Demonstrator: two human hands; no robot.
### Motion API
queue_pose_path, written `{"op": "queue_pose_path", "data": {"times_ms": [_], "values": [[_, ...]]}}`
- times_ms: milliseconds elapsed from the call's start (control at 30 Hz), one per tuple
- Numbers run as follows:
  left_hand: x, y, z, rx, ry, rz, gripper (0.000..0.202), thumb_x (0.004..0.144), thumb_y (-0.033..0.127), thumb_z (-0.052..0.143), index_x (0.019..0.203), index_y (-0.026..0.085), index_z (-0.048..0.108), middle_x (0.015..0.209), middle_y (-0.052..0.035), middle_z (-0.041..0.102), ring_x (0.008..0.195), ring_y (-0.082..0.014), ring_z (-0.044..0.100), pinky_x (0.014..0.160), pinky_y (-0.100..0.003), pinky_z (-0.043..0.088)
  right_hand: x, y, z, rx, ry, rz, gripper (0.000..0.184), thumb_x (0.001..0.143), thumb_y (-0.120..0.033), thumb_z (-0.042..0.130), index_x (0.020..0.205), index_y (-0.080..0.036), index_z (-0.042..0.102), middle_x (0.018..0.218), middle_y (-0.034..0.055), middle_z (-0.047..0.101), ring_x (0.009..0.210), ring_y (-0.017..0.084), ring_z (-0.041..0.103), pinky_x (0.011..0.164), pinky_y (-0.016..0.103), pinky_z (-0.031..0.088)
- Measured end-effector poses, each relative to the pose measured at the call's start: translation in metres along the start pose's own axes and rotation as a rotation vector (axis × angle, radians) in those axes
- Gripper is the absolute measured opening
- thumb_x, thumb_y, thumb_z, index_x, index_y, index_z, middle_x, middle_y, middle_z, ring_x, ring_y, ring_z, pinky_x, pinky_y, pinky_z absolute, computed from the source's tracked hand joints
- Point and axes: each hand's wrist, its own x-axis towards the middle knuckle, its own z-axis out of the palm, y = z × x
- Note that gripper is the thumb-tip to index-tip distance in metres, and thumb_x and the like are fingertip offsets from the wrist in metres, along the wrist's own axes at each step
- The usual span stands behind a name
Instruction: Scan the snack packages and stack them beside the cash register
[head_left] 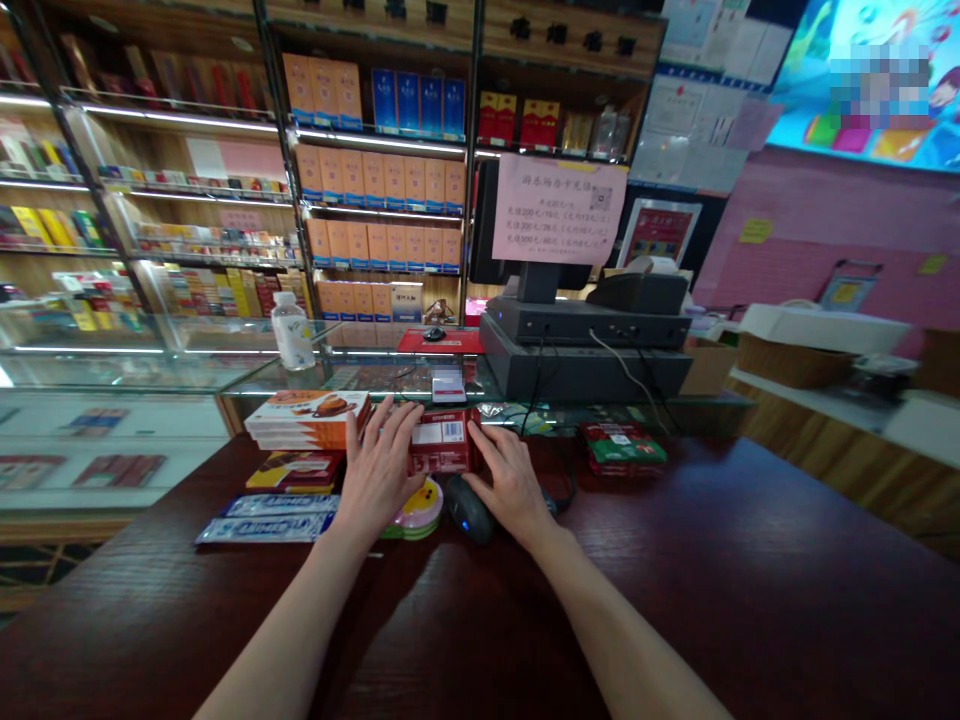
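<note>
Gripping from both sides, left hand [379,468] and right hand [511,482] clasp the red box [442,442] lying between them.

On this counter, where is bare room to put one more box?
Bare wood lies right of the green packets and along the near counter edge. Crowded: snack boxes, gum strips, mouse around the left hand and right hand on the red box.
</note>
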Motion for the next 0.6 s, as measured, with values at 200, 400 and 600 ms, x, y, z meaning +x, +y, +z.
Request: {"op": "queue_pose_path", "data": {"times_ms": [200, 400, 600], "values": [[0.0, -0.01, -0.001, 0.006, 0.019, -0.063, 0.081, 0.077, 0.024, 0.069, 0.151, 0.022, 0.036, 0.15, -0.012, 0.051, 0.148, -0.0323, 0.032, 0.124, -0.061, 0.0, 0.001, 0.007, -0.007, 0.071, -0.05, 0.022, 0.067, 0.093, -0.02, 0.058, 0.155, -0.025, 0.034, 0.146, 0.0119, 0.053, 0.135, 0.027, 0.047, 0.108, 0.047, 0.043], [-0.001, -0.023, -0.001, 0.027, 0.055, -0.108, 0.08, 0.078, 0.024, 0.067, 0.151, 0.021, 0.035, 0.151, -0.0131, 0.05, 0.147, -0.0334, 0.033, 0.124, -0.062, 0.003, -0.001, 0.026, -0.024, 0.117, -0.162, 0.093, 0.049, 0.095, -0.02, 0.053, 0.144, -0.025, 0.051, 0.138, 0.0113, 0.062, 0.13, 0.025, 0.053, 0.106, 0.049, 0.044], [-0.005, -0.03, 0.005, 0.043, 0.084, -0.144, 0.078, 0.078, 0.021, 0.066, 0.15, 0.02, 0.036, 0.148, -0.0126, 0.051, 0.146, -0.0329, 0.034, 0.125, -0.06, 0.002, -0.002, 0.037, -0.048, 0.226, -0.355, 0.206, 0.049, 0.087, -0.018, 0.059, 0.136, -0.026, 0.06, 0.13, 0.0092, 0.068, 0.124, 0.025, 0.059, 0.107, 0.051, 0.041]]}}
